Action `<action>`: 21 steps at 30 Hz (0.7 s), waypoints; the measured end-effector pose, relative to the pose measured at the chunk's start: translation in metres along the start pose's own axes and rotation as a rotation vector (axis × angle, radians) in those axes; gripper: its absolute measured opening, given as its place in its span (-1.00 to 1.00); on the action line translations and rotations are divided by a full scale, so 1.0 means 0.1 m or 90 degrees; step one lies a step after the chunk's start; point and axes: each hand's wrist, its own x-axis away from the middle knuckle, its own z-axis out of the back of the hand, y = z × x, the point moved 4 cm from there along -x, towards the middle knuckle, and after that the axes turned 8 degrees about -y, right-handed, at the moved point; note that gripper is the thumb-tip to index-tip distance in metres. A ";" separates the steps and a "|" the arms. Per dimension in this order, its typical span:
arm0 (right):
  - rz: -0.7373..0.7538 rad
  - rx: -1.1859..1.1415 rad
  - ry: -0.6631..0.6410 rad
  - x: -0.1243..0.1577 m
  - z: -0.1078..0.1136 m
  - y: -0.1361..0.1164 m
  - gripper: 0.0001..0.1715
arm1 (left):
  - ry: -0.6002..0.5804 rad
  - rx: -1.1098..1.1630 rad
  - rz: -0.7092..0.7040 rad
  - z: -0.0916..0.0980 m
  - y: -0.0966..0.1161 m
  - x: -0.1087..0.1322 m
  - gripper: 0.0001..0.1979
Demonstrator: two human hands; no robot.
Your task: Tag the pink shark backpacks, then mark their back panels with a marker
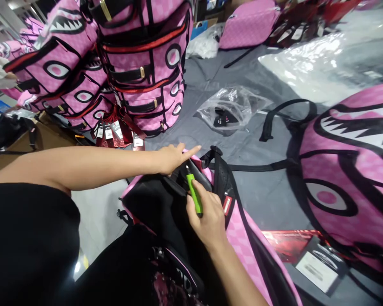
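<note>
A pink and black backpack (242, 242) lies across the table edge in front of me, its black inside showing. My left hand (175, 159) holds the bag's far rim, index finger stretched along it; its other fingers are partly hidden. Closed in my right hand (209, 212) is a lime-green pen (194, 193) with a pale tip pointing up and away, just over the dark opening. A black shoulder strap (223, 170) with a small red label runs beside my right hand.
Stacked pink shark-face backpacks (147, 76) rise at the back left, with red hang tags (115, 127) in front. Another shark-face backpack (332, 187) lies at the right, near a white label tag (319, 265). Plastic bags (232, 108) and a pink pouch (249, 23) lie farther back.
</note>
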 end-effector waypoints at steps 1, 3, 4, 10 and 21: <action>-0.001 -0.004 -0.006 -0.01 -0.01 0.01 -0.46 | 0.008 0.002 -0.035 -0.02 -0.03 -0.02 0.18; 0.007 -0.011 -0.014 -0.02 0.00 0.03 -0.46 | 0.023 0.016 -0.102 -0.06 -0.09 -0.04 0.07; 0.019 -0.014 -0.020 -0.03 0.02 0.04 -0.47 | 0.030 0.026 -0.125 -0.07 -0.12 -0.04 0.04; 0.036 -0.042 -0.155 -0.17 0.13 0.09 -0.62 | 0.002 0.100 -0.165 -0.06 -0.21 -0.07 -0.02; -0.001 -0.072 -0.320 -0.54 -0.08 0.07 -0.66 | -0.053 0.115 -0.181 -0.06 -0.30 -0.16 -0.01</action>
